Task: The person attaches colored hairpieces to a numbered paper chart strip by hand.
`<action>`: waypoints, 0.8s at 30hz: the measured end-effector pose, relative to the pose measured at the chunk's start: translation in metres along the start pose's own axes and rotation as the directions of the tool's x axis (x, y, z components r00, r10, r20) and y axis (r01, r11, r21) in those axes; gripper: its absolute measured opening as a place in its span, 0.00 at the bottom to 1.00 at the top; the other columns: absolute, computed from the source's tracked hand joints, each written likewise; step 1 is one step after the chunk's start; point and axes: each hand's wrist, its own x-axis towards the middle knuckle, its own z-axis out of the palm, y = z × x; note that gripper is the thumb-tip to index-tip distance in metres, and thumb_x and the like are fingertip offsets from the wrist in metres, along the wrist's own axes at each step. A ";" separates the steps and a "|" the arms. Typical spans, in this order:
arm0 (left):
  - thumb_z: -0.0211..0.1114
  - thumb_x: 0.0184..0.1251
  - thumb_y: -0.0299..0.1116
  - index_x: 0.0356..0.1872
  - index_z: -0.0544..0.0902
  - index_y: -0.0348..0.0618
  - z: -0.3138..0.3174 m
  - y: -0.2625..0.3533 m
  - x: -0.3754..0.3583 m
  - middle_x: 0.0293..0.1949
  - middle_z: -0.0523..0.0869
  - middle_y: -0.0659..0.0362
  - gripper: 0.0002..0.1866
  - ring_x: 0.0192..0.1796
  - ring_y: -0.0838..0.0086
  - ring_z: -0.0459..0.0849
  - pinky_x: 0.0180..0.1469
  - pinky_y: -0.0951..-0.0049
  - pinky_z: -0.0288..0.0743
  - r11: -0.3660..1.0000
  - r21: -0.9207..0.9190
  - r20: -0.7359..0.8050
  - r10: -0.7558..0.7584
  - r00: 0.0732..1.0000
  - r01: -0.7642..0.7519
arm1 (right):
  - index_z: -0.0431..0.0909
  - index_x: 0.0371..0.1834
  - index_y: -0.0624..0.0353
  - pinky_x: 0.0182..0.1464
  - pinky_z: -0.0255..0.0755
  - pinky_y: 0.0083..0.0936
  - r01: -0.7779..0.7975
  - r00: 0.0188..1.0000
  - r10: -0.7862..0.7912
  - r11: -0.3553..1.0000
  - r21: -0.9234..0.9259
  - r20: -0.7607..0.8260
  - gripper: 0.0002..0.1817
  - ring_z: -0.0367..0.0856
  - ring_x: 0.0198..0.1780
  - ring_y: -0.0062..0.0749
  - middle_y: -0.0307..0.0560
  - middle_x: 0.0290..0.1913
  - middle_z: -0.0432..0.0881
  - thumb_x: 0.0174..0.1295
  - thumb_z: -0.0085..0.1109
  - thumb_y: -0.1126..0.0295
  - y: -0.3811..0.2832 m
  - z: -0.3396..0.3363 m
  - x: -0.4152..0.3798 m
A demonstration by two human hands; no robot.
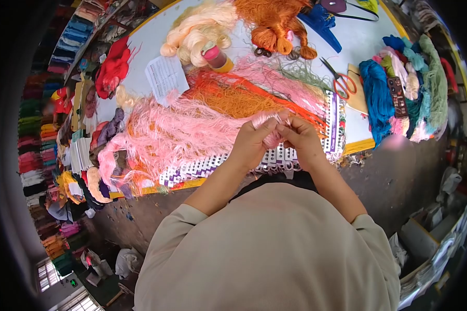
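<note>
A bundle of shiny pink thread (271, 139) is pinched between my two hands at the table's near edge. My left hand (254, 140) grips its left side, thumb on top. My right hand (302, 136) closes on its right end, thumb and fingertips together. Long pink strands (181, 132) spread from the bundle across the table to the left. Beneath and beyond them lie orange threads (225, 93). Under my hands runs a row of white cards with punched holes (280, 158), several with purple print.
Scissors with orange handles (344, 85) lie at the right, near blue skeins (374, 98) and a dark remote control (397, 97). A printed sheet (166, 78), a thread cone (216, 57), cream skeins (200, 31) and rust-orange skeins (275, 28) occupy the far side. Thread shelves (39, 135) stand left.
</note>
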 end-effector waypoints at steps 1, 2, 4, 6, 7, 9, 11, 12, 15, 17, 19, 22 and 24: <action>0.58 0.74 0.31 0.56 0.78 0.28 0.000 0.000 0.001 0.57 0.82 0.50 0.17 0.58 0.67 0.80 0.63 0.66 0.74 0.999 -0.034 -0.012 -0.002 1.000 0.001 | 0.81 0.40 0.55 0.30 0.67 0.13 -0.005 1.000 0.005 1.000 0.009 -0.009 0.06 0.72 0.28 0.11 0.30 0.32 0.79 0.66 0.62 0.66 -0.002 0.001 0.000; 0.58 0.74 0.31 0.56 0.78 0.28 0.000 -0.001 0.003 0.57 0.82 0.50 0.17 0.58 0.67 0.80 0.63 0.66 0.74 0.999 -0.034 -0.012 -0.003 1.000 0.002 | 0.81 0.40 0.55 0.30 0.67 0.13 -0.005 1.000 0.005 1.000 0.009 -0.010 0.06 0.72 0.28 0.11 0.30 0.32 0.79 0.66 0.62 0.66 -0.003 0.001 0.000; 0.59 0.74 0.33 0.55 0.79 0.30 -0.003 -0.003 0.007 0.54 0.83 0.52 0.16 0.55 0.70 0.82 0.59 0.68 0.76 0.999 -0.031 -0.023 0.021 1.000 -0.022 | 0.81 0.42 0.56 0.31 0.68 0.15 -0.012 1.000 0.009 0.992 0.127 0.019 0.07 0.72 0.28 0.11 0.30 0.31 0.79 0.68 0.60 0.65 -0.004 0.001 0.001; 0.59 0.73 0.33 0.54 0.80 0.32 -0.008 -0.005 0.011 0.53 0.83 0.53 0.16 0.53 0.71 0.82 0.56 0.70 0.76 0.998 0.052 -0.027 0.019 0.999 -0.017 | 0.80 0.43 0.56 0.31 0.69 0.16 -0.022 0.999 0.017 0.990 0.143 0.035 0.08 0.73 0.28 0.12 0.30 0.32 0.79 0.68 0.60 0.64 -0.002 -0.003 0.003; 0.60 0.73 0.34 0.53 0.81 0.34 -0.011 -0.006 0.013 0.51 0.84 0.55 0.15 0.51 0.73 0.82 0.54 0.72 0.76 0.991 0.136 -0.032 0.019 0.999 -0.014 | 0.80 0.44 0.56 0.31 0.70 0.17 -0.033 0.998 0.024 0.987 0.158 0.054 0.09 0.73 0.28 0.13 0.31 0.32 0.79 0.68 0.59 0.63 0.001 -0.004 0.005; 0.59 0.73 0.36 0.54 0.81 0.37 -0.015 -0.005 0.016 0.48 0.84 0.58 0.16 0.48 0.75 0.82 0.50 0.75 0.76 0.943 0.328 -0.188 0.006 0.982 0.057 | 0.80 0.46 0.56 0.30 0.72 0.18 -0.101 0.994 0.098 0.993 0.063 0.056 0.12 0.74 0.27 0.16 0.32 0.33 0.79 0.68 0.59 0.61 0.011 -0.006 0.005; 0.54 0.73 0.38 0.51 0.82 0.39 -0.020 -0.003 0.013 0.48 0.84 0.58 0.16 0.49 0.72 0.82 0.52 0.73 0.77 0.920 0.386 -0.113 0.124 0.986 -0.071 | 0.79 0.49 0.51 0.29 0.72 0.18 -0.050 0.996 0.053 0.998 -0.037 0.074 0.13 0.74 0.28 0.16 0.31 0.34 0.79 0.67 0.60 0.58 0.030 -0.009 0.000; 0.54 0.71 0.36 0.49 0.82 0.41 -0.014 0.017 0.016 0.48 0.84 0.57 0.14 0.51 0.71 0.83 0.53 0.69 0.78 0.963 0.270 -0.100 0.021 0.995 0.006 | 0.79 0.46 0.49 0.29 0.71 0.18 0.011 0.993 -0.003 0.998 -0.066 0.117 0.11 0.73 0.29 0.15 0.30 0.33 0.78 0.68 0.60 0.57 0.021 -0.012 -0.001; 0.60 0.70 0.34 0.38 0.79 0.46 -0.084 0.031 0.017 0.28 0.80 0.64 0.05 0.24 0.81 0.78 0.22 0.84 0.69 0.993 0.031 -0.262 -0.100 0.960 0.111 | 0.79 0.48 0.57 0.42 0.73 0.23 0.367 0.896 -0.437 0.829 -0.422 -0.080 0.13 0.76 0.36 0.23 0.36 0.37 0.77 0.74 0.52 0.60 -0.004 -0.041 0.003; 0.60 0.72 0.36 0.34 0.78 0.47 -0.139 0.044 0.018 0.21 0.70 0.70 0.07 0.16 0.87 0.61 0.15 0.86 0.50 0.988 -0.147 -0.332 -0.093 0.939 0.046 | 0.78 0.49 0.58 0.53 0.70 0.27 0.389 0.745 -0.583 0.775 -0.498 -0.325 0.12 0.75 0.45 0.29 0.40 0.38 0.78 0.75 0.50 0.63 -0.016 -0.076 0.006; 0.60 0.71 0.33 0.36 0.78 0.47 -0.199 0.063 0.014 0.22 0.70 0.70 0.04 0.16 0.87 0.58 0.15 0.87 0.49 0.965 -0.259 -0.424 -0.087 0.901 -0.029 | 0.72 0.40 0.55 0.49 0.73 0.27 0.440 0.767 -0.396 0.897 -0.035 -0.504 0.09 0.78 0.45 0.31 0.43 0.38 0.80 0.73 0.50 0.63 -0.006 -0.143 0.014; 0.60 0.70 0.31 0.36 0.76 0.50 -0.319 0.095 -0.016 0.20 0.68 0.71 0.02 0.16 0.87 0.57 0.15 0.85 0.47 0.977 -0.154 -0.586 0.030 0.810 -0.148 | 0.68 0.35 0.51 0.44 0.77 0.40 0.520 0.778 -0.258 0.775 0.358 -0.572 0.03 0.80 0.35 0.35 0.39 0.29 0.73 0.67 0.52 0.71 -0.002 -0.246 -0.015; 0.60 0.70 0.32 0.29 0.73 0.52 -0.404 0.128 -0.049 0.17 0.63 0.72 0.08 0.15 0.87 0.55 0.15 0.83 0.45 0.939 -0.222 -0.665 0.051 0.745 -0.262 | 0.69 0.31 0.50 0.35 0.76 0.36 0.495 0.639 -0.171 0.838 0.231 -0.750 0.04 0.71 0.24 0.29 0.36 0.23 0.69 0.60 0.50 0.75 -0.002 -0.327 -0.043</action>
